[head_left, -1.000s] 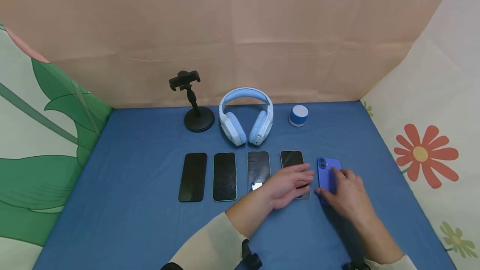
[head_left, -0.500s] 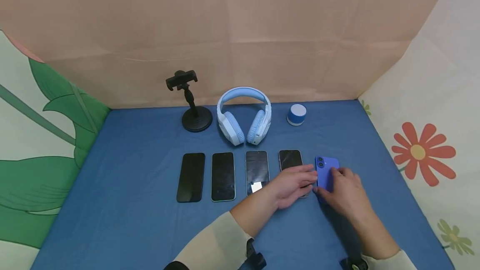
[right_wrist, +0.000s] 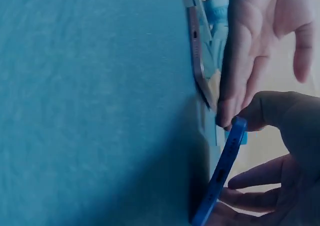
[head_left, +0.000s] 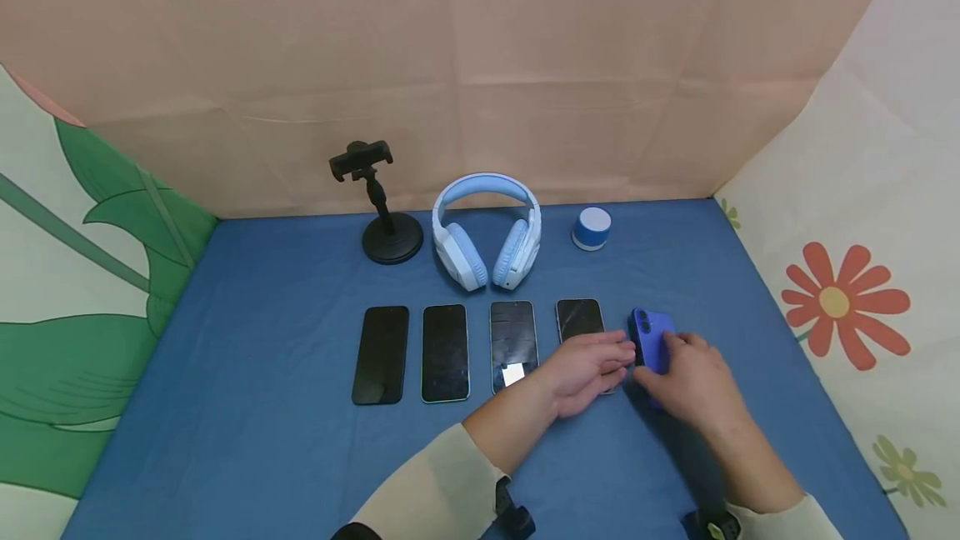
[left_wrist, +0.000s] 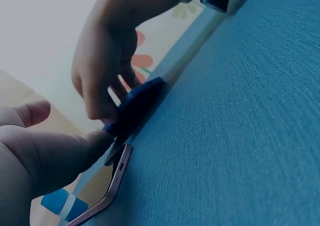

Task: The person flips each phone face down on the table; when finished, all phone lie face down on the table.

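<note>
At the right end of a row of smartphones, my right hand (head_left: 693, 383) grips a purple-blue smartphone (head_left: 654, 338) by its long edges, thumb on the left and fingers on the right. Its back with the camera lenses faces up. In the right wrist view the purple-blue smartphone (right_wrist: 223, 167) is tilted, its thumb-side edge raised off the cloth. My left hand (head_left: 588, 367) reaches over a dark-screened smartphone (head_left: 580, 317) and hides its lower part. The left fingers are straight, with their tips right at the raised edge of the purple-blue phone.
Three more smartphones lie screen up to the left: one black (head_left: 381, 355), one middle (head_left: 446, 353), one with a white patch (head_left: 513, 340). Behind them stand a black phone stand (head_left: 392, 237), light-blue headphones (head_left: 487, 184) and a small blue-and-white round container (head_left: 592, 228).
The purple-blue smartphone has gone from lying flat to tilted, its left edge lifted by my right hand. My left hand has shifted slightly right, up to that edge.
</note>
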`<state>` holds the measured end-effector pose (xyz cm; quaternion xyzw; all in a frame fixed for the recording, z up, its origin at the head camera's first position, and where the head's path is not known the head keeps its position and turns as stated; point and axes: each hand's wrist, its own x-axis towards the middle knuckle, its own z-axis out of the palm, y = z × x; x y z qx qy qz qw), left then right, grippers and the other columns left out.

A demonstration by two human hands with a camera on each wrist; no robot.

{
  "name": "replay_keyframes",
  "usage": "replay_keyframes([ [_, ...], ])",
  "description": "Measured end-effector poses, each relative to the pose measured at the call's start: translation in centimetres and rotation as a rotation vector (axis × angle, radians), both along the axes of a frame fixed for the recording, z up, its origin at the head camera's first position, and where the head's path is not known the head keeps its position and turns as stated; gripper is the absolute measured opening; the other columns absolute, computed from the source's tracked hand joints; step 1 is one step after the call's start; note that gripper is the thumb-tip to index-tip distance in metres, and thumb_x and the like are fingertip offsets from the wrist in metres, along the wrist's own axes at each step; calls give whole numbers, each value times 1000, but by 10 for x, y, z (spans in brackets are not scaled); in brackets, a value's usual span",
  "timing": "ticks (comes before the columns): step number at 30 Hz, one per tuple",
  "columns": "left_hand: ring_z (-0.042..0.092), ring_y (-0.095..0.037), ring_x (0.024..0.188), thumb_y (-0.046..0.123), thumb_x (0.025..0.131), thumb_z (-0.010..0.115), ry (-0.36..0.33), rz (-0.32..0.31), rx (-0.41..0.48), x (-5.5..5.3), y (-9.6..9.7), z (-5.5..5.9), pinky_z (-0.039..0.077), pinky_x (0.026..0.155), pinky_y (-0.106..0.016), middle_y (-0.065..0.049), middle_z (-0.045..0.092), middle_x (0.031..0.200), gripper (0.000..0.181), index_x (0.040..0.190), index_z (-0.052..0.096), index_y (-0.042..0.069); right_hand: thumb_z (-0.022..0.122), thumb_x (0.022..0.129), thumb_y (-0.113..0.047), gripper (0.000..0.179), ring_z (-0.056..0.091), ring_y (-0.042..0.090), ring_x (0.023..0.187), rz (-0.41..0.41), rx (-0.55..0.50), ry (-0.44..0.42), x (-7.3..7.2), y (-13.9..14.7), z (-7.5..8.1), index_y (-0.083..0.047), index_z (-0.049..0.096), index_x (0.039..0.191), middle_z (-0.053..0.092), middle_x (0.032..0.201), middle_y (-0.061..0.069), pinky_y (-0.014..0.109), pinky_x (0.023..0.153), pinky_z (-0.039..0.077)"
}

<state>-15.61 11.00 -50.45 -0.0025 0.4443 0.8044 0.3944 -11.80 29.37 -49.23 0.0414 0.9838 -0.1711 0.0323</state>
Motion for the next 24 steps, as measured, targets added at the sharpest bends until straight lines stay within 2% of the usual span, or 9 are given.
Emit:
replay_keyframes([
  [5,47,-28,142,4,100,60,-8,5,-7,1,4,-1,34,122,-46,-23,48,153,64,156,32,-11,75,91,-38,74,63,54,110,-14,-81,-24,3,5,7,18,56,135,59,130,39,66,89,54],
  [8,48,-28,141,3,100,60,-23,-2,1,2,8,-2,32,122,-46,-24,50,151,64,156,32,-11,73,94,-34,67,69,44,97,-27,-145,-36,6,8,10,15,58,137,64,125,36,54,76,61],
  [10,48,-29,141,2,100,60,-32,-2,5,2,11,-3,31,123,-47,-24,51,149,64,156,32,-11,71,95,-32,62,72,35,87,-33,-193,-43,7,9,13,13,59,137,67,121,34,44,66,61],
  [12,48,-30,141,1,99,59,-46,0,20,3,14,-4,30,124,-48,-25,52,148,63,155,32,-12,69,97,-31,58,73,28,79,-33,-233,-48,8,11,15,11,61,136,70,117,33,36,58,58],
  [15,49,-29,140,0,99,59,-78,5,45,5,19,-5,29,123,-50,-23,54,146,61,154,35,-12,68,98,-30,55,70,22,72,-30,-266,-50,9,12,18,9,62,136,73,112,30,33,56,56],
  [18,49,-28,140,-4,97,57,-101,0,60,7,23,-5,30,123,-49,-23,53,147,59,153,38,-11,66,100,-28,52,64,19,66,-38,-291,-58,11,13,18,7,62,138,75,93,19,32,54,50],
  [21,45,-29,143,-8,95,54,-103,-5,55,8,25,-3,30,123,-50,-23,49,152,60,153,40,-10,65,100,-26,49,56,19,60,-46,-320,-66,13,13,19,4,63,139,65,74,6,31,51,43],
  [24,40,-32,147,-12,92,50,-97,-20,55,9,25,-1,28,123,-52,-23,43,157,62,154,40,-9,64,100,-25,48,55,19,60,-47,-343,-66,15,15,20,3,62,140,63,75,5,31,51,41],
])
